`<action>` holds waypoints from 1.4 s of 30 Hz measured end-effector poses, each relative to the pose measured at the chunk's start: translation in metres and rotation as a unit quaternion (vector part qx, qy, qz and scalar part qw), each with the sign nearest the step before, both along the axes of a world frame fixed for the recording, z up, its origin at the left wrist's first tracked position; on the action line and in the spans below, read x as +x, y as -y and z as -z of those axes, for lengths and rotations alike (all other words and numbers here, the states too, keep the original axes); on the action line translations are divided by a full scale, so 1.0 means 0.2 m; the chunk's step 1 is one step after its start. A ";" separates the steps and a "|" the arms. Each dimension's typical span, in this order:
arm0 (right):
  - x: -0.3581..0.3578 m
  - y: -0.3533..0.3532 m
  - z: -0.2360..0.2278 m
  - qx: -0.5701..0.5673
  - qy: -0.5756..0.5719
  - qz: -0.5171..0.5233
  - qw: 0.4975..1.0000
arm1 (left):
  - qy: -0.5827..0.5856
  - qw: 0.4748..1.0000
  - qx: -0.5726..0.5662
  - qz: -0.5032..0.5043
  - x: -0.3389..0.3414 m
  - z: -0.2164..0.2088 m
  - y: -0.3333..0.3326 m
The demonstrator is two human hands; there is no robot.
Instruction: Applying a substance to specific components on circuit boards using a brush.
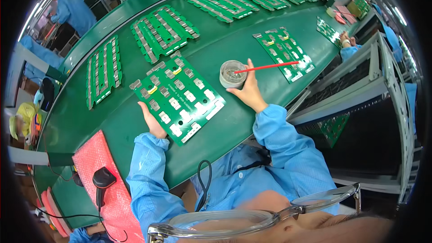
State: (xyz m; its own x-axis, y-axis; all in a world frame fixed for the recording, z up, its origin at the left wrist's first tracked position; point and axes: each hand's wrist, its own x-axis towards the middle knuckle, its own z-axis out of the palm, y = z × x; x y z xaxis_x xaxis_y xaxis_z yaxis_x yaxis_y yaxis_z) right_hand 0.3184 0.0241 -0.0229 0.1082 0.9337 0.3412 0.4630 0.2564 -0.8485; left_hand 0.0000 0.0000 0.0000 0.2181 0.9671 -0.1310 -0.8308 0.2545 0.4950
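Observation:
My left hand [154, 123] grips the lower left edge of a green circuit board [182, 92], and part of the hand is hidden beneath it. Rows of silver metal tabs and two yellow pieces sit on that board. To its right, my right hand [253, 93] is closed around a small round clear jar [232, 80], thumb in front and fingers along the right side. A thin red stick [265, 67] leans out of the jar to the right. Its tip reaches over another green circuit board [284, 53] lying flat on the bench.
Several larger green boards [164, 33] line the far side of the green bench [211, 128]. At lower left, a black handheld scanner [104, 179] rests on pink bubble wrap [96, 153]. A metal rack [360, 81] stands close on the right. Another person's hand [345, 40] is beyond it.

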 end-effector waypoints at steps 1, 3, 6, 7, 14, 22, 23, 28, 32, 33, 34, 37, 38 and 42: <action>-0.02 -0.02 0.00 -0.014 0.017 0.003 1.000 | -0.015 1.000 -0.005 -0.010 -0.01 0.00 -0.01; 0.02 -0.01 -0.03 -0.032 0.036 0.011 0.999 | -0.028 0.999 -0.012 -0.016 0.04 -0.01 0.02; 0.08 -0.08 -0.05 -0.017 0.051 0.054 0.997 | -0.023 0.999 0.003 -0.034 0.09 0.00 0.00; 0.12 -0.11 -0.05 -0.001 0.058 0.064 0.996 | -0.011 1.000 -0.002 -0.027 0.12 0.01 0.00; 0.32 -0.31 0.03 0.013 0.117 0.185 0.976 | -0.038 0.998 -0.053 0.013 0.28 0.01 -0.02; 0.68 -0.51 0.05 0.064 0.241 0.256 0.934 | -0.339 0.932 -0.024 -0.125 0.61 0.11 -0.06; 0.67 -0.50 0.03 0.057 0.235 0.253 0.937 | -0.420 0.895 -0.005 -0.147 0.63 0.13 -0.07; 0.53 -0.08 -0.14 0.094 0.257 0.188 0.943 | -0.527 0.835 -0.010 -0.160 0.84 0.10 -0.12; 0.31 0.19 -0.27 0.070 0.272 0.006 0.960 | -0.660 0.719 0.154 -0.150 0.93 -0.02 -0.05; 0.25 0.24 -0.29 0.057 0.274 -0.027 0.960 | -0.702 0.693 0.157 -0.049 0.88 -0.06 0.01; 0.22 0.29 -0.32 0.064 0.257 -0.082 0.961 | -0.754 0.626 0.191 -0.052 0.80 -0.09 0.11; 0.05 0.42 -0.33 0.038 0.279 -0.279 0.918 | -0.811 0.481 0.268 -0.196 0.23 -0.26 0.39; 0.00 0.46 -0.31 0.041 0.314 -0.317 0.894 | -0.856 0.411 0.219 -0.223 0.00 -0.33 0.52; -0.08 0.45 -0.19 0.054 0.397 -0.306 0.864 | -0.950 0.210 0.052 -0.224 -0.71 -0.55 1.07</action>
